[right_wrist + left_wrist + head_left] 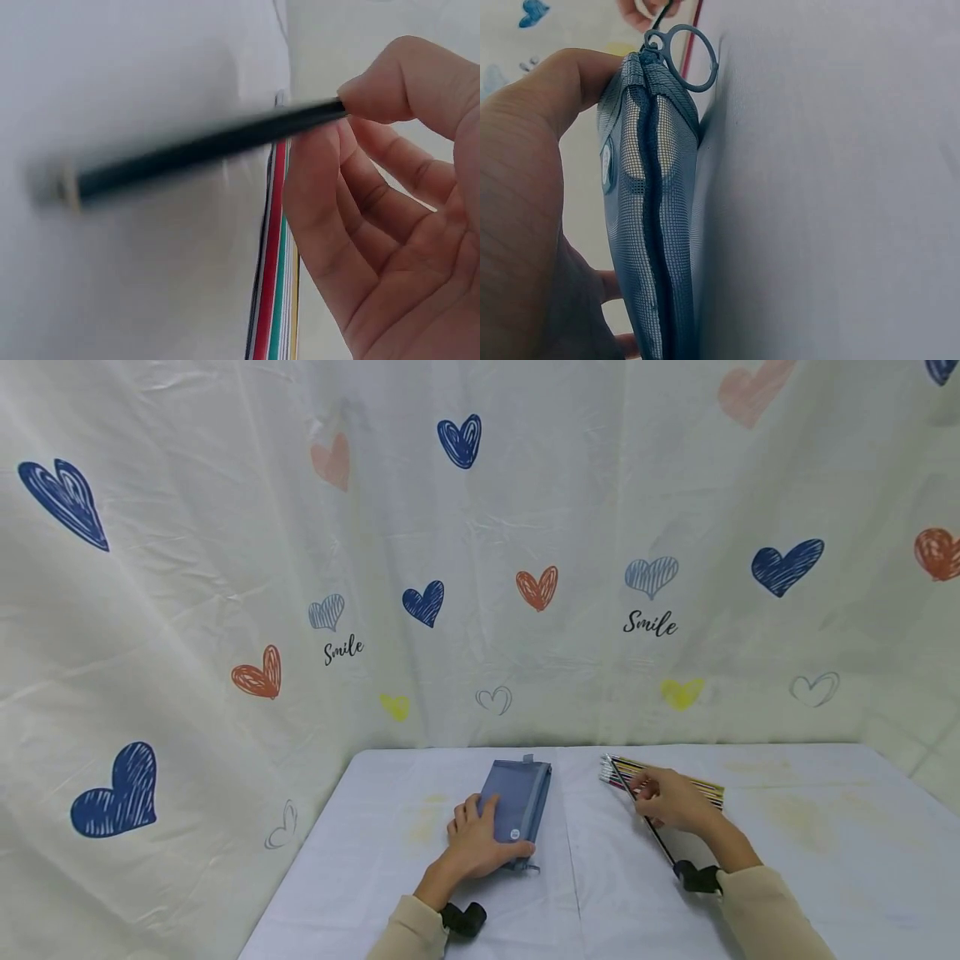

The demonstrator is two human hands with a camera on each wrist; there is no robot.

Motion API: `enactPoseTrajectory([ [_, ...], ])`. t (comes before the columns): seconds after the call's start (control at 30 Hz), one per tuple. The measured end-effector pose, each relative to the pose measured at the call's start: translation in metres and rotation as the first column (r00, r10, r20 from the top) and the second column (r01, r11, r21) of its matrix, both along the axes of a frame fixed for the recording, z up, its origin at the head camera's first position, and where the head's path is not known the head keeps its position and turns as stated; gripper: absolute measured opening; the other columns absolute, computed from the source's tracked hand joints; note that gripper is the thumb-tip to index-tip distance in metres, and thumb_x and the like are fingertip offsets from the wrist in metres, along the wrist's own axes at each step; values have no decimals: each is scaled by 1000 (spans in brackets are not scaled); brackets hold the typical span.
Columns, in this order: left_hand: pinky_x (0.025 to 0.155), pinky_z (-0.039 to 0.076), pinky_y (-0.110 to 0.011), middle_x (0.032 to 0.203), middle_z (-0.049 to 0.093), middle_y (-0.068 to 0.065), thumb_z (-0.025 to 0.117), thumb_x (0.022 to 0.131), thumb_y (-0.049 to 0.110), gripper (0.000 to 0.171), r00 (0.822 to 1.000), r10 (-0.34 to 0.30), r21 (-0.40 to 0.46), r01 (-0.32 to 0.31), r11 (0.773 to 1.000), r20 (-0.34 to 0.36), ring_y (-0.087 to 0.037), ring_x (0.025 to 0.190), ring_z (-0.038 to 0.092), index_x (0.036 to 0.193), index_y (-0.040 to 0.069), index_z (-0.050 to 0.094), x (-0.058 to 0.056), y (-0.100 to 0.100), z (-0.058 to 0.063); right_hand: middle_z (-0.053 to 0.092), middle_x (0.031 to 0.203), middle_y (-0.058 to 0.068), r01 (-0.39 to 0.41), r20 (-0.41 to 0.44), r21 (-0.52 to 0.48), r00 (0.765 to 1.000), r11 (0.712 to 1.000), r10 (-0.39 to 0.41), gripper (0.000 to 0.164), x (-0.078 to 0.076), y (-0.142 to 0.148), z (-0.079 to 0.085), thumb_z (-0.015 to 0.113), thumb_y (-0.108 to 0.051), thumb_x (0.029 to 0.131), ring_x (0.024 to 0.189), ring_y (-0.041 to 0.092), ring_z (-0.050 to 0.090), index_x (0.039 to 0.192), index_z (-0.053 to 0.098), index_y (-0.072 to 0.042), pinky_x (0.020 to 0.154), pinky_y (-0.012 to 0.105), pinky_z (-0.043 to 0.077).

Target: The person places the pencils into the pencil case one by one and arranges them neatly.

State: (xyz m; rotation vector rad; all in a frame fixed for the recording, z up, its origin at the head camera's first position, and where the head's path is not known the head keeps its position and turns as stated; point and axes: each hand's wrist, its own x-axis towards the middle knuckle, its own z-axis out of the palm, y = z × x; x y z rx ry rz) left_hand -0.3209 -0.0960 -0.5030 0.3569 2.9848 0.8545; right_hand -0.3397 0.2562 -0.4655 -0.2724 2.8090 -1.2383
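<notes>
A blue mesh zip pencil case (517,793) lies flat on the table. My left hand (477,845) rests on it, thumb over its near end and fingers spread toward its left side. In the left wrist view the pencil case (654,225) shows its dark zip and a ring-shaped pull (694,58) beside the thumb. My right hand (675,802) pinches a dark pencil (656,837) between thumb and fingers, above a row of striped pencils (705,789). Close up, the dark pencil (210,150) is blurred toward its far end, where a pale band shows.
The white-covered table (825,860) ends at a pale curtain (570,485) printed with hearts and "Smile". A black wrist camera (467,920) sits by the left sleeve, another black camera (697,877) by the right.
</notes>
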Motion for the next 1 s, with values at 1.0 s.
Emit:
enactPoseTrajectory([
  [1.0, 108, 26, -66, 159, 27, -22, 72, 80, 65, 98, 1000, 9, 78, -9, 997, 1, -42, 138, 26, 157, 14, 39, 0, -2, 1, 65, 91, 8, 72, 234, -373, 972, 925, 19, 46, 10, -78, -11, 68, -4, 90, 79, 19, 62, 133, 53, 4, 70, 34, 59],
])
